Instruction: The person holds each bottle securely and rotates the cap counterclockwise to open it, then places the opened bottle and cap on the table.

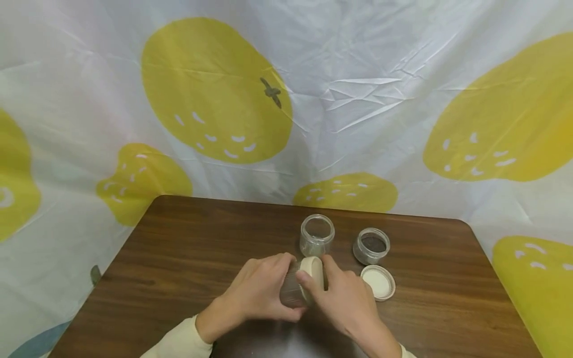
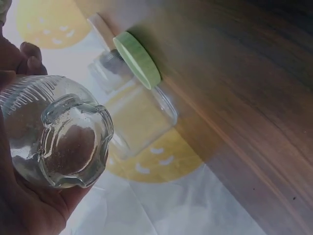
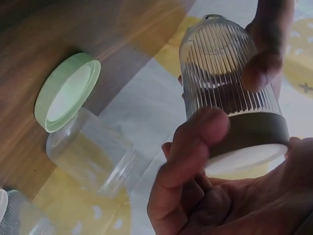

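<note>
My left hand [image 1: 261, 288] wraps around a ribbed clear glass jar [image 3: 222, 73], tilted on its side in the head view. Its lobed glass base [image 2: 73, 147] faces the left wrist camera. With thumb and fingers, my right hand [image 1: 344, 298] grips the pale lid [image 1: 312, 273] fitted on the jar's mouth. Just beyond the hands stands an uncovered clear jar [image 1: 317, 236]. A green lid [image 2: 137, 59] lies in front of that jar in both wrist views; the hands hide it in the head view.
To the right is a shorter uncovered jar [image 1: 371, 246] with dark contents. Nearer me, a cream lid [image 1: 378, 282] lies with its inside up on the brown wooden table [image 1: 201, 238]. Behind the table hangs a white cloth [image 1: 358, 59] printed with yellow fruit.
</note>
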`<state>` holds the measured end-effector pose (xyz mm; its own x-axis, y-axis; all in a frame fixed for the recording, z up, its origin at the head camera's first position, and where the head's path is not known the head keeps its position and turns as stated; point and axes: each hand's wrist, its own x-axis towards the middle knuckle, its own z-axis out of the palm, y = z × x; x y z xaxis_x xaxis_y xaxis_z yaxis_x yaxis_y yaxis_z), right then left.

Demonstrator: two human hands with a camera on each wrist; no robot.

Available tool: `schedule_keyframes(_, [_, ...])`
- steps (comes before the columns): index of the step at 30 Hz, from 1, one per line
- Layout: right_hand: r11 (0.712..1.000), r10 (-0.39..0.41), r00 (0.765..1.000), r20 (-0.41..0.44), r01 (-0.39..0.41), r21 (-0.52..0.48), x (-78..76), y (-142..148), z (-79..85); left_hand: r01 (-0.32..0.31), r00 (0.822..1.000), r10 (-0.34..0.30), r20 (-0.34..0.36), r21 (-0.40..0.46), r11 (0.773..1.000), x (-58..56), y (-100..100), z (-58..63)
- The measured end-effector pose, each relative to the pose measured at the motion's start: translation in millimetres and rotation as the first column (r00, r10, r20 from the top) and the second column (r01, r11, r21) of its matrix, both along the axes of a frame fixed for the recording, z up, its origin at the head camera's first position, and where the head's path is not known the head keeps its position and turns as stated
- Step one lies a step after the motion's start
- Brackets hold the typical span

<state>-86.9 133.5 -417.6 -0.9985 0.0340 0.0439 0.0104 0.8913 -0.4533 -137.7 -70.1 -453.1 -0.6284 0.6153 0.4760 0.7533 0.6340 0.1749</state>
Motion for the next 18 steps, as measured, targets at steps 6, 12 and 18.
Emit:
schedule_keyframes(6, [1.000, -0.001, 1.000, 0.009, 0.001, -0.016, 0.4, -2.6, -1.5, 0.019, 1.000, -0.019, -0.023, -0.020, 1.000, 1.6, 1.1, 0.1])
schedule_keyframes(12, [0.992, 0.029, 0.999, -0.015, -0.031, -0.121, 0.8, 1.2, -9.5, 0.047, 0.997, -0.050, -0.055, -0.058, 0.997, 1.7, 1.1, 0.7])
schedule_keyframes(18, [0.979, 0.065, 0.997, -0.047, -0.072, -0.192, -1.7, 4.7, -14.6, 0.059, 0.995, -0.063, -0.081, -0.054, 0.997, 2.1, 1.6, 2.1])
